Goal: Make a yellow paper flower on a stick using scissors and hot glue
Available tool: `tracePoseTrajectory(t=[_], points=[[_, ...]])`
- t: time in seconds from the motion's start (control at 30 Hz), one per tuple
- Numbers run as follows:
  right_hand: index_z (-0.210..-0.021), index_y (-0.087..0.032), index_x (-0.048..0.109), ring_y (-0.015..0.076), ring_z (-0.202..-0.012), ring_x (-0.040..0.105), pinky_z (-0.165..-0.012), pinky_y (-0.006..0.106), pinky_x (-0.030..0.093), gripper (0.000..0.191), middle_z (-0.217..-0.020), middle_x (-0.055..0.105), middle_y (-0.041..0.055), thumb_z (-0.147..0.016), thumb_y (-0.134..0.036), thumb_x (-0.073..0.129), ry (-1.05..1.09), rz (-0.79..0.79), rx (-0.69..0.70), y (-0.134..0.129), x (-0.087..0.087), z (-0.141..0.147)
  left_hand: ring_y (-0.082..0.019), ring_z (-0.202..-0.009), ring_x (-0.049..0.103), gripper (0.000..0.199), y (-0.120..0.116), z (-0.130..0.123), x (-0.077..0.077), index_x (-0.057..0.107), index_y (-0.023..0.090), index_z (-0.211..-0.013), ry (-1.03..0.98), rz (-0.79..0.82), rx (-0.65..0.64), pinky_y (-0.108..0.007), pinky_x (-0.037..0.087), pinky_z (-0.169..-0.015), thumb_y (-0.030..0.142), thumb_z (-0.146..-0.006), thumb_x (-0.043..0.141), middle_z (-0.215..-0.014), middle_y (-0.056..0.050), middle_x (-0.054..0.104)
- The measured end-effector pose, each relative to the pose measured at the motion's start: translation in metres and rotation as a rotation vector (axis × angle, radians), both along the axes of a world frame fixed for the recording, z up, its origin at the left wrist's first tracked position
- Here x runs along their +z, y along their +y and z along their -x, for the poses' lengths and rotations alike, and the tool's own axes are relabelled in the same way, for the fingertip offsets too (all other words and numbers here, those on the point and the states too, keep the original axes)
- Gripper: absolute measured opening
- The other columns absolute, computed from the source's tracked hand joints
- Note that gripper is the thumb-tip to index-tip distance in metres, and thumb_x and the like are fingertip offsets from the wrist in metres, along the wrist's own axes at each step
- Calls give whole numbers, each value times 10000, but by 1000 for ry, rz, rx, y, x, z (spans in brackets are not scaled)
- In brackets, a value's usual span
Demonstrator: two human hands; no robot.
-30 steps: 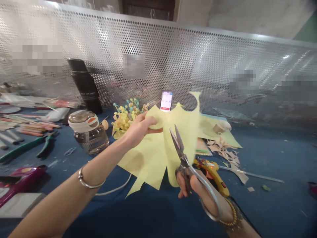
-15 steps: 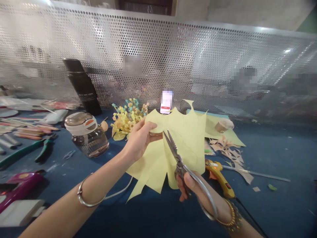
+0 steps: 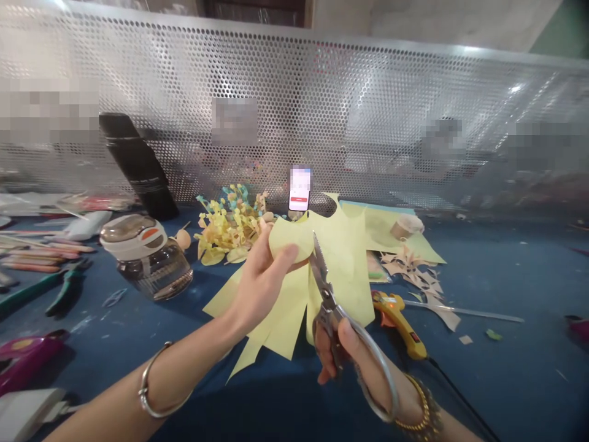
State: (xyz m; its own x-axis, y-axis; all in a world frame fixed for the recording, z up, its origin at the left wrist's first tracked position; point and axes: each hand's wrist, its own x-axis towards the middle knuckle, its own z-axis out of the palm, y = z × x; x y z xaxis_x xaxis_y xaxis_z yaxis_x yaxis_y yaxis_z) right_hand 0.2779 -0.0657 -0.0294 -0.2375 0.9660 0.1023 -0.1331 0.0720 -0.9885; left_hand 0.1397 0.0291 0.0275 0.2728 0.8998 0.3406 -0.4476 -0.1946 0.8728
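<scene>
My left hand (image 3: 263, 279) pinches a rounded part of a pale yellow paper sheet (image 3: 343, 261), its thumb lying on top. Metal scissors (image 3: 326, 291) with a serrated blade are gripped in my right hand (image 3: 361, 347), its fingers in the loop handles. The blades point away from me, beside the rounded paper edge, and look nearly closed. Ragged cut edges and long strips of the same paper hang below my left hand. Whether the rounded part is still joined to the sheet, I cannot tell.
Behind my left hand stand yellow and blue paper flowers (image 3: 230, 224). A lidded glass jar (image 3: 150, 258), black bottle (image 3: 138, 166) and green-handled pliers (image 3: 67, 288) are on the left. On the right lie a yellow glue gun (image 3: 400, 322) and paper scraps (image 3: 416, 273). A phone (image 3: 299, 187) leans against the perforated metal panel (image 3: 322, 110).
The rounded paper part has turned and now stands out from the sheet between my left thumb and fingers. The scissor blades have closed further. The whole view has shifted slightly.
</scene>
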Motion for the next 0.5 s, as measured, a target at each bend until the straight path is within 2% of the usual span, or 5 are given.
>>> tracePoseTrajectory(t=[0.23,0.4,0.5], points=[[-745,-151,525,91,-500,447,-529,277,530,547,-617,433,-17,-860,-667,384,66,23,64,-4,2,1,-246,-1008,604,297,-2,5,1,618,209,-1090,57,7,85,-401,522,-887,199,-794,590,-1056,-52,662],[-738,-153,517,88,-501,474,-519,245,510,552,-614,428,-23,-868,-666,364,30,34,72,-5,0,1,-265,-908,633,357,2,7,-1,605,195,-1091,72,61,134,-366,566,-716,208,-735,590,-958,-65,667],[-752,-153,529,87,-502,456,-525,255,513,556,-630,435,-19,-863,-672,365,71,41,68,-6,-3,3,-238,-857,628,388,3,6,-3,569,207,-1136,120,4,207,-334,551,-679,225,-748,576,-941,-57,649]])
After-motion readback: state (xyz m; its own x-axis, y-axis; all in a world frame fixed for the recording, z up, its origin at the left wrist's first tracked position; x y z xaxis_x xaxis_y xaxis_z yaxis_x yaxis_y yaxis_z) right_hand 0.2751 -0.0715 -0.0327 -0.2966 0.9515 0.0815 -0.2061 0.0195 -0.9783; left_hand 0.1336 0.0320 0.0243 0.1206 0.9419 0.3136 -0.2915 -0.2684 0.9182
